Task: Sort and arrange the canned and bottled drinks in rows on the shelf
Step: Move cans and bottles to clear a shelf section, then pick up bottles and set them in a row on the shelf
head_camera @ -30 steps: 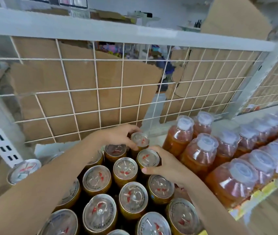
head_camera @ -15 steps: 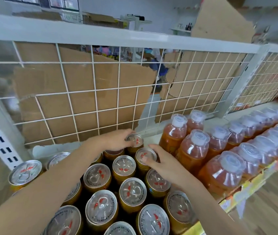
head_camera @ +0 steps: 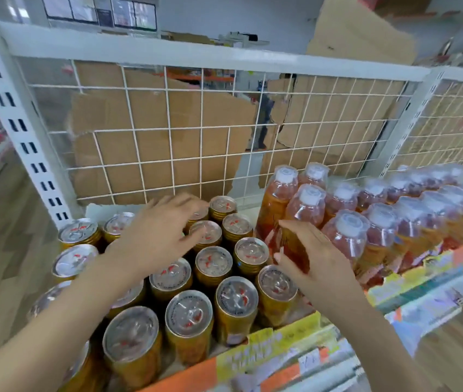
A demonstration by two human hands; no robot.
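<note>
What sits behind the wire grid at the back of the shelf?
Torn cardboard sheets stand behind the wire grid. A gap between them shows a blurred part of the shop beyond. Whatever is behind the cardboard is covered.

Cans stand left of the bottles — wire grid behind.

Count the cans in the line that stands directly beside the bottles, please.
4, front to back: front can by the shelf edge, second can, third can, rear can near the wire mesh. None seems hidden in this line.
</note>
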